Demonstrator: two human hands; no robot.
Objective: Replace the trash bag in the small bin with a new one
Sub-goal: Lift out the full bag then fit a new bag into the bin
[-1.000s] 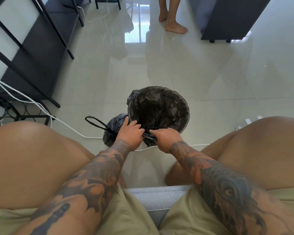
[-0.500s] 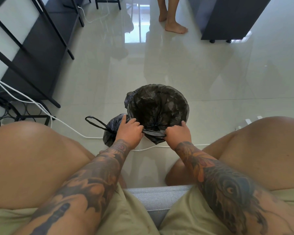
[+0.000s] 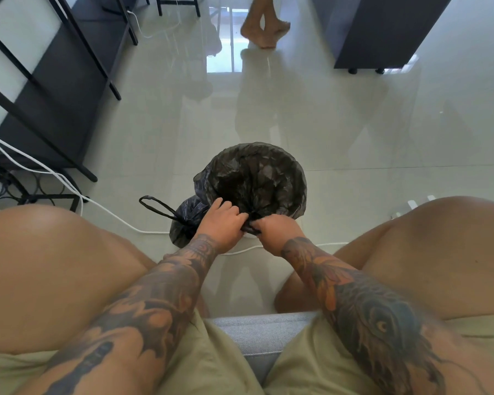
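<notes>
A small round bin stands on the floor between my knees, its rim fully covered by a black trash bag [image 3: 257,178] that lines it. My left hand [image 3: 221,226] and my right hand [image 3: 278,230] meet at the near rim, both pinching a bunched fold of the black bag's edge. A tied-off black trash bag [image 3: 184,223] with a looped handle lies on the floor just left of the bin, partly behind my left hand. The bin's own walls are hidden by plastic.
White cables [image 3: 69,189] run across the floor left of and behind the bin. A black metal frame rack [image 3: 54,89] stands at the left, a dark cabinet [image 3: 382,32] at the far right. Another person's bare feet [image 3: 264,28] are at the far end. I sit on a grey cushion [image 3: 263,334].
My right hand has slid left along the near rim until it meets my left hand, gathering the bag's edge into a bunch. The other person's feet have shifted.
</notes>
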